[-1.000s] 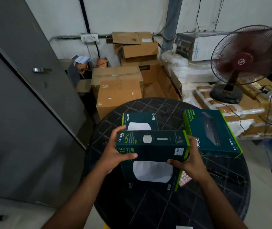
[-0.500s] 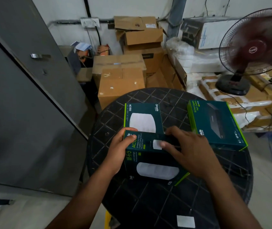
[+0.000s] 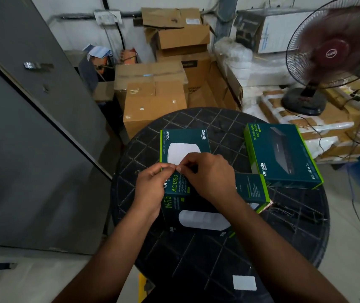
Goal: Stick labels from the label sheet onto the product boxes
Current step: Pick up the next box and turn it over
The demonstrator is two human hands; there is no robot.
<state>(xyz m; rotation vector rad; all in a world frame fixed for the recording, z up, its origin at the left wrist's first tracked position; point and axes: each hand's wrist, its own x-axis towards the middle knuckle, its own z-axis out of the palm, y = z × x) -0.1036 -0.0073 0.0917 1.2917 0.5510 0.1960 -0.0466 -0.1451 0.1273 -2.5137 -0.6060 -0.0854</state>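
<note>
Two dark green AC1350 boxes are stacked at the middle of the round black table point(image 3: 196, 259). The upper box point(image 3: 252, 189) lies on the lower box point(image 3: 201, 219). Above the upper box's left end, my left hand point(image 3: 152, 186) and my right hand point(image 3: 212, 176) meet at the fingertips, pinching a small pale label point(image 3: 175, 167) that is barely visible. A third AC1350 box point(image 3: 185, 138) lies just behind my hands. A larger green switch box point(image 3: 284, 154) lies at the right. A pinkish corner of the label sheet point(image 3: 267, 205) peeks from under the stack.
A white rectangular label point(image 3: 244, 282) lies on the table near its front edge. Brown cardboard cartons point(image 3: 152, 101) are piled behind the table. A running fan point(image 3: 332, 53) stands on packages at the right, cables trailing down. A grey door point(image 3: 21, 127) fills the left.
The held box was set down on the lower box. My right hand came over it, and both hands now meet fingertip to fingertip at its left end. The view has tilted downward.
</note>
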